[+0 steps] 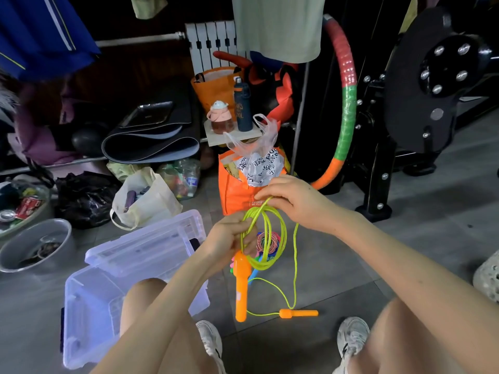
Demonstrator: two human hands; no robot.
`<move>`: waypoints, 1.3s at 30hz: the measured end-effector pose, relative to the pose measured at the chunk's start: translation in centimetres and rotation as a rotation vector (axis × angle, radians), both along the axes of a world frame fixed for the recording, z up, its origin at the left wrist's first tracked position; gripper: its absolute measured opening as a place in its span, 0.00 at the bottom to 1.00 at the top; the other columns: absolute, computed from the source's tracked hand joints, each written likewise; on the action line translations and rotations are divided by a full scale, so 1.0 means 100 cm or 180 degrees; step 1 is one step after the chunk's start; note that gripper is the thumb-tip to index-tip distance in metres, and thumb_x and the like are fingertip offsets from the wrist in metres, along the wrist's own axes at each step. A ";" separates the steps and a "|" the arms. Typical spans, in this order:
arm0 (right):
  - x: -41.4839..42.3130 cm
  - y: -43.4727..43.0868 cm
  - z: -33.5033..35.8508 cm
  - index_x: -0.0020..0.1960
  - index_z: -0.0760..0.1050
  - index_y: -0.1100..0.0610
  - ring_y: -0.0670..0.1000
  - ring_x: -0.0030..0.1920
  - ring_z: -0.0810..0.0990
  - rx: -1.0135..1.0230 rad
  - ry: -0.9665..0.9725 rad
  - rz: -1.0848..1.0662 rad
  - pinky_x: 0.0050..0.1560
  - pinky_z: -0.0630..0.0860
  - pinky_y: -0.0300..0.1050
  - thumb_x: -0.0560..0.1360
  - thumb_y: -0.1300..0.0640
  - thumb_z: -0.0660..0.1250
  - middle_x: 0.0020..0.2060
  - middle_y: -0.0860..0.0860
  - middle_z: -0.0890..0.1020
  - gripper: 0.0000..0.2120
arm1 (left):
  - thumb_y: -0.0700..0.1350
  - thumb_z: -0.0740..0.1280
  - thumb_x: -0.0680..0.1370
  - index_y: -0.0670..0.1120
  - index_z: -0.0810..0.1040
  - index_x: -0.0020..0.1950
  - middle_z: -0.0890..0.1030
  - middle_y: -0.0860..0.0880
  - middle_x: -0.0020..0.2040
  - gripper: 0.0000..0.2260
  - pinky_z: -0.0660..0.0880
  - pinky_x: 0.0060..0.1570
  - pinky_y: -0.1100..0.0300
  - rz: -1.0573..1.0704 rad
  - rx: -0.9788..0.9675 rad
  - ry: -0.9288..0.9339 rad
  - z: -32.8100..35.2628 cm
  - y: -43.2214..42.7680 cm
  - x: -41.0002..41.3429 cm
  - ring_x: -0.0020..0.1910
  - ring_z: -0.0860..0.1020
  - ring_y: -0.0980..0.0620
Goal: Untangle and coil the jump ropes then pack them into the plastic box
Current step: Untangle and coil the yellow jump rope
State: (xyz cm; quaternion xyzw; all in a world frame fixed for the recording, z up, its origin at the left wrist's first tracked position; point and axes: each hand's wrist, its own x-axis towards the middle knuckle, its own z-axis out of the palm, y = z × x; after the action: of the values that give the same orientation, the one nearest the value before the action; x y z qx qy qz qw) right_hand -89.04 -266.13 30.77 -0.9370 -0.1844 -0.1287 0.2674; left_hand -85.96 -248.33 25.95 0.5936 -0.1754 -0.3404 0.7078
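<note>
A neon yellow-green jump rope hangs in several loops between my hands. My left hand grips the loops at their left side, and one orange handle dangles below it. My right hand pinches the top of the loops. The rope's tail drops to the floor and ends at the second orange handle. Behind the loops lies a coiled multicoloured rope on the floor, with pink and blue handles partly hidden. The clear plastic box stands open at the lower left, its lid leaning back.
An orange bag stuffed with a plastic bag stands just beyond my hands. A cloth tote, a black bag and metal bowls crowd the left. A striped hoop and a black exercise machine stand at the right. My knees and shoes fill the bottom.
</note>
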 end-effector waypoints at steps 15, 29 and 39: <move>-0.019 -0.049 -0.072 0.34 0.76 0.60 0.43 0.29 0.72 0.2712 0.0824 -0.1726 0.37 0.68 0.36 0.73 0.60 0.70 0.28 0.53 0.75 0.10 | 0.39 0.47 0.82 0.34 0.72 0.58 0.64 0.48 0.34 0.16 0.67 0.36 0.59 -0.0532 -0.1849 0.1358 -0.001 0.042 0.024 0.31 0.64 0.52; -0.047 -0.044 -0.130 0.42 0.79 0.59 0.55 0.39 0.78 0.1508 0.0854 -0.2682 0.39 0.71 0.43 0.75 0.59 0.66 0.33 0.53 0.80 0.05 | 0.37 0.72 0.69 0.34 0.73 0.51 0.65 0.52 0.28 0.14 0.70 0.31 0.65 0.0529 -0.1777 0.1321 -0.002 0.051 0.063 0.25 0.64 0.56; -0.032 0.030 -0.052 0.23 0.76 0.50 0.47 0.25 0.71 -0.1804 -0.0496 -0.0784 0.29 0.54 0.35 0.50 0.52 0.77 0.21 0.45 0.65 0.09 | 0.40 0.53 0.83 0.40 0.69 0.36 0.73 0.46 0.29 0.16 0.73 0.30 0.61 0.0729 0.0559 -0.0957 -0.004 0.003 0.033 0.25 0.73 0.54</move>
State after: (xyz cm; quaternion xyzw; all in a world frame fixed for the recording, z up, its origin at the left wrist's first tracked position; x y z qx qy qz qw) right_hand -92.28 -263.11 25.58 -0.9768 -0.1179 -0.1750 -0.0369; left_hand -82.71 -248.05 25.51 0.7132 -0.1801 -0.1792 0.6533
